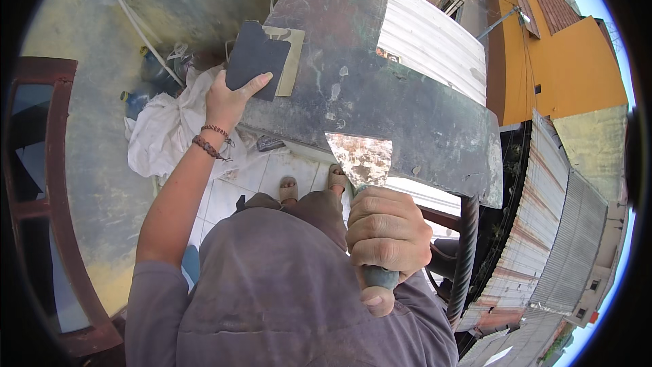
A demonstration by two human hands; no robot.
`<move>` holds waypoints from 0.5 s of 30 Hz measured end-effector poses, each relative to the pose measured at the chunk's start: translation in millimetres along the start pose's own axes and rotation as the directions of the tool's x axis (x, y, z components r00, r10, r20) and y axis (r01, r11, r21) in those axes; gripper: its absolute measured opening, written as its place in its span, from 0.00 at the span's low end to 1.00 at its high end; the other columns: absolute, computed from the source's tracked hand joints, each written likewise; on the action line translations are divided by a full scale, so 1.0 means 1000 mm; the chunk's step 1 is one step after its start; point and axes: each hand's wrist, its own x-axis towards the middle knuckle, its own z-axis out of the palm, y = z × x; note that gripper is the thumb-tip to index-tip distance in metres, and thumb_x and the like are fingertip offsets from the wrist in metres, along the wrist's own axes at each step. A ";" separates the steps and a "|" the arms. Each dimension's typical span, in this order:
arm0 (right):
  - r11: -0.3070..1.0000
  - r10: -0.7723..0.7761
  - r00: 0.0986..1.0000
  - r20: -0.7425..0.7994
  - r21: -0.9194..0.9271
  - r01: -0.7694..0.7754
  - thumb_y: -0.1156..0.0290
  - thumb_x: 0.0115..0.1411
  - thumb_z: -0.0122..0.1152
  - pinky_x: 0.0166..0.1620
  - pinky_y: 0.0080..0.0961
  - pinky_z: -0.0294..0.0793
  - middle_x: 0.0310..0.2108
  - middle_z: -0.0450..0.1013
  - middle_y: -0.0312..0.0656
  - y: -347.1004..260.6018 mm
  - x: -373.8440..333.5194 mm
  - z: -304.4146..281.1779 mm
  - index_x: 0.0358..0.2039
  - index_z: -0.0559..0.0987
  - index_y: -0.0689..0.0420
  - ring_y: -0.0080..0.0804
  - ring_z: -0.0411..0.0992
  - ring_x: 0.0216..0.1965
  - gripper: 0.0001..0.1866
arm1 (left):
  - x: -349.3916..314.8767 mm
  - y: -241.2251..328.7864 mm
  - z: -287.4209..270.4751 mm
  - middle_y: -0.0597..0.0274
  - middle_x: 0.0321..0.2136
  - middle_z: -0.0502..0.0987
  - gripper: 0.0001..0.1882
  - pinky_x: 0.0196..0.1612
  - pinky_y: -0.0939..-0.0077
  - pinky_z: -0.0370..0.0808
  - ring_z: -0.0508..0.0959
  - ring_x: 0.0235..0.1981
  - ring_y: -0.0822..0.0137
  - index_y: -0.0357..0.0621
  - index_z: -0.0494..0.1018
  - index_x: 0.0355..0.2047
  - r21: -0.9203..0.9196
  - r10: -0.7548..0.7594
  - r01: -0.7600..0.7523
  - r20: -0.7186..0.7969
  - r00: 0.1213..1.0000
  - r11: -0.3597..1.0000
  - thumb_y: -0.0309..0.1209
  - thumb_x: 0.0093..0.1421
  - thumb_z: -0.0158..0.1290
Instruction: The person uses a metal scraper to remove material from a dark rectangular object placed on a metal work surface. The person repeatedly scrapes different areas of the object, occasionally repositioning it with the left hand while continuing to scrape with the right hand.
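My right hand (388,234) is closed round the green handle (379,277) of a putty knife. Its wide blade (361,158), blotched with white and rusty brown, points away from me over the edge of a worn dark grey ledge (421,119). On the left, my left hand (229,98) grips a dark grey sheet of sandpaper (252,58) with a torn edge, the thumb lying across its face. A tan sheet (292,61) shows behind it, over the ledge. The other left fingers are mostly hidden under the sheet.
Crumpled white sacking (173,126) and blue plastic bottles (139,98) lie left of the ledge. A twisted metal post (467,251) stands at the right, with corrugated roofs (530,224) beyond. A red-brown window frame (58,190) is at the far left, white floor tiles (248,171) below.
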 end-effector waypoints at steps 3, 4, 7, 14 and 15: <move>0.987 0.082 0.996 -0.025 -0.139 -0.085 0.59 0.50 0.64 0.18 0.26 0.62 0.14 0.66 0.36 0.036 -0.013 0.001 0.19 0.73 0.56 0.31 0.66 0.14 0.15 | -0.001 0.008 0.004 0.51 0.40 0.84 0.41 0.50 0.68 0.78 0.84 0.43 0.59 0.33 0.77 0.43 -0.016 0.011 -0.011 0.027 1.000 1.000 0.61 0.47 0.71; 0.986 0.081 0.996 -0.044 -0.142 -0.087 0.58 0.50 0.64 0.18 0.26 0.62 0.14 0.66 0.36 0.038 -0.008 0.002 0.19 0.73 0.56 0.30 0.66 0.14 0.16 | 0.000 0.005 0.001 0.51 0.40 0.84 0.41 0.50 0.68 0.78 0.84 0.43 0.59 0.33 0.77 0.44 -0.014 0.009 -0.008 0.018 1.000 1.000 0.61 0.47 0.71; 0.997 0.055 0.997 -0.054 -0.050 -0.057 0.58 0.52 0.64 0.18 0.26 0.62 0.15 0.67 0.35 0.008 0.013 0.005 0.19 0.74 0.57 0.30 0.66 0.14 0.16 | -0.002 -0.001 -0.001 0.51 0.40 0.84 0.40 0.50 0.68 0.78 0.84 0.43 0.59 0.34 0.78 0.44 0.000 0.003 -0.003 0.021 1.000 1.000 0.60 0.47 0.71; 0.974 0.178 0.971 -0.157 -0.109 -0.196 0.56 0.55 0.63 0.18 0.26 0.62 0.14 0.67 0.36 0.025 0.004 0.006 0.18 0.74 0.57 0.31 0.66 0.14 0.19 | -0.006 0.011 0.000 0.54 0.42 0.83 0.36 0.50 0.71 0.76 0.82 0.43 0.65 0.32 0.78 0.46 0.025 -0.026 0.025 0.024 0.999 0.999 0.54 0.52 0.71; 0.970 0.198 0.962 -0.187 -0.103 -0.220 0.55 0.55 0.63 0.18 0.26 0.62 0.14 0.67 0.36 0.024 0.004 0.003 0.18 0.74 0.57 0.31 0.66 0.13 0.19 | -0.007 0.008 0.000 0.53 0.41 0.83 0.37 0.50 0.70 0.76 0.82 0.43 0.63 0.33 0.78 0.45 0.022 -0.030 0.029 0.027 0.999 0.999 0.56 0.50 0.71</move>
